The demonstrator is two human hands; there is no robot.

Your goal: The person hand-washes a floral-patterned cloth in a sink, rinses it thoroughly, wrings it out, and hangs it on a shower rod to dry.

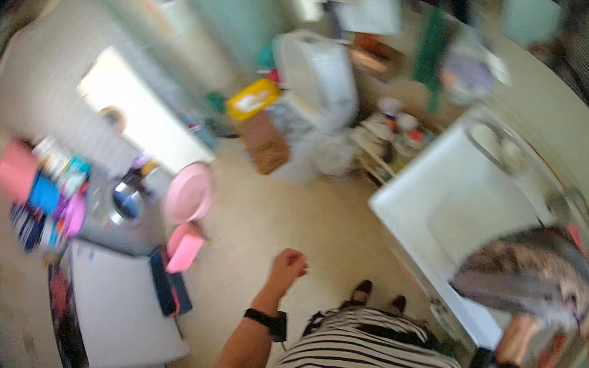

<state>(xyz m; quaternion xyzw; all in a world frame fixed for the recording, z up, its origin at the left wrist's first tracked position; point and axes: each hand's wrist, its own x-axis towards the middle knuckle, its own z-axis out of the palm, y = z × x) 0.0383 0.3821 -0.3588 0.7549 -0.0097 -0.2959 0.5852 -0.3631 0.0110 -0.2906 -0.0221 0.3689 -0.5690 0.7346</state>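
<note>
Right fingers (525,322) grasp a dark bundle (528,278), raised but not yet set down, a white sink (421,180) to their left; left fingers (293,260) curl closed, apparently empty.

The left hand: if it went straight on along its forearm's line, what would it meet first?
The left hand would probably meet the whitish, translucent, bag-like bundle beyond the beige floor; blur and the hand's height make depth unclear.

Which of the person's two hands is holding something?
The right hand: it holds up a dark grey-brown bundle at the white basin. The left hand, loosely curled, shows nothing in it.
</note>
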